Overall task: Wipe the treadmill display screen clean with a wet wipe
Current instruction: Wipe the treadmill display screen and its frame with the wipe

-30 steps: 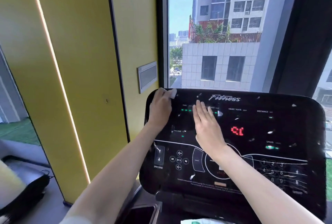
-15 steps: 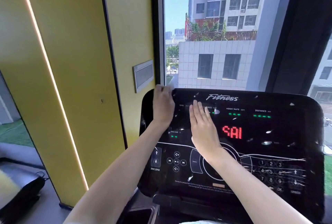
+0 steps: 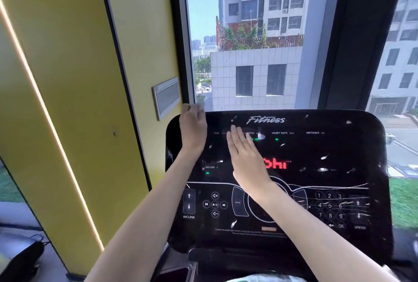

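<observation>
Treadmill display screen (image 3: 316,150): glossy black, rigid, speckled with pale smears; fixed in place, likely tolerant of firm pressure.
Right hand (image 3: 245,159): flat on the screen's upper middle, fingers straight and together, holding nothing.
Left hand (image 3: 193,130): at the top-left corner, fingers curled around the wet wipe (image 3: 200,105).
Wet wipe: small pale wad, blurred, at the left fingertips; probably soft, limp, slippery; best bunched under the fingertips.

I saw the glossy black display screen (image 3: 316,152), white-flecked and lit red, with the blurred wet wipe (image 3: 200,107) at its top-left corner.
</observation>
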Demonstrator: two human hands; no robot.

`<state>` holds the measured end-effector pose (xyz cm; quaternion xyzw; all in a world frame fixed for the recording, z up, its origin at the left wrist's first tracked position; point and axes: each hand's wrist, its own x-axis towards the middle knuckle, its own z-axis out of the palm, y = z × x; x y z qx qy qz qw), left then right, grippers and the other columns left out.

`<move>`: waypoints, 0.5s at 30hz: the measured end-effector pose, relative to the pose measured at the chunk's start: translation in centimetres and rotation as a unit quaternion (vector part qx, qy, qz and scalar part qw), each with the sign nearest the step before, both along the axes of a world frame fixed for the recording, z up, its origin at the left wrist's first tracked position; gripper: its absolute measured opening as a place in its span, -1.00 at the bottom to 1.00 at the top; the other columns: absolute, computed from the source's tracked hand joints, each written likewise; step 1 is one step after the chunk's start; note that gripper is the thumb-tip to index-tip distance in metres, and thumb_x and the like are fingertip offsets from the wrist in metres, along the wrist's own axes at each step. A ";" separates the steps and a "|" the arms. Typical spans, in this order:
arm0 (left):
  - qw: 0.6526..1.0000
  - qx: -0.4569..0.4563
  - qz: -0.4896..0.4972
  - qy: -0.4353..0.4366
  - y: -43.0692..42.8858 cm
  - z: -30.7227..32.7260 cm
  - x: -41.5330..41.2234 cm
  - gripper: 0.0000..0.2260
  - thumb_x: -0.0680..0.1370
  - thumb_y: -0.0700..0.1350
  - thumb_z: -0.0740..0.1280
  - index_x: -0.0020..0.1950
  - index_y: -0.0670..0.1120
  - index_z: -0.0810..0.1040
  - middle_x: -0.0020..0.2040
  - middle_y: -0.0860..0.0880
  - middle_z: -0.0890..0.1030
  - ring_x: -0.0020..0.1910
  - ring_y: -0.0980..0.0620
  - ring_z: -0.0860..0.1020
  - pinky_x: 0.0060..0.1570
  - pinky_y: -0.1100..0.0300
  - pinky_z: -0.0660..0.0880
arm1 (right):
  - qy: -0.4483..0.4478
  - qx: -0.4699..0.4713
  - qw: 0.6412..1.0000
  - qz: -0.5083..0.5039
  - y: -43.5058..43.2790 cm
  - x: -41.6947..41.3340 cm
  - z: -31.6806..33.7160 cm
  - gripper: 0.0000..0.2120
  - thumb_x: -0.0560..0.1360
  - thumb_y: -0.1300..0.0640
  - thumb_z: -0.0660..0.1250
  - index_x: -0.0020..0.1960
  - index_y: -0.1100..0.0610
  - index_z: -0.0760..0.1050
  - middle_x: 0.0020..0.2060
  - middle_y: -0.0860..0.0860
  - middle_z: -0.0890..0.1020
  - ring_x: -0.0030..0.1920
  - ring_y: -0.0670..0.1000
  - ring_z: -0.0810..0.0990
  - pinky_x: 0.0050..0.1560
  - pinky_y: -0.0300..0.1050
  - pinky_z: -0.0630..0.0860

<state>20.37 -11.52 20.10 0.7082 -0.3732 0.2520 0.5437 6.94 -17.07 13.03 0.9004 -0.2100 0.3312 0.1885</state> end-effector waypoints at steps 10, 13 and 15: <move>1.000 -0.007 0.001 0.027 -1.2 0.6 -1.3 -0.82 0.60 -0.22 0.19 0.03 -0.28 0.55 -0.07 -0.12 0.45 -0.23 0.08 0.38 -0.20 0.36 0.32 | -0.025 0.062 0.996 0.059 -1.7 -3.1 2.6 -0.25 0.27 0.54 0.20 0.45 0.34 0.14 0.47 0.21 0.14 0.48 0.13 0.11 0.46 -0.05 -0.08; 0.999 -0.027 0.031 0.034 -1.8 0.4 -2.3 -0.81 0.61 -0.20 0.18 -0.02 -0.29 0.54 -0.09 -0.11 0.43 -0.25 0.05 0.40 -0.22 0.29 0.37 | -0.050 0.089 0.995 0.015 -3.2 -4.4 3.1 -0.20 0.26 0.53 0.19 0.47 0.33 0.08 0.48 0.21 0.10 0.50 0.13 0.05 0.48 -0.03 -0.07; 0.995 0.041 -0.057 -0.064 -2.7 0.1 -4.1 -0.84 0.59 -0.23 0.21 0.03 -0.27 0.56 -0.12 -0.07 0.41 -0.25 0.03 0.41 -0.19 0.31 0.35 | -0.036 0.092 0.995 0.003 -3.7 -4.8 3.2 -0.18 0.28 0.49 0.22 0.49 0.32 0.02 0.49 0.22 0.05 0.50 0.13 -0.01 0.49 -0.02 -0.09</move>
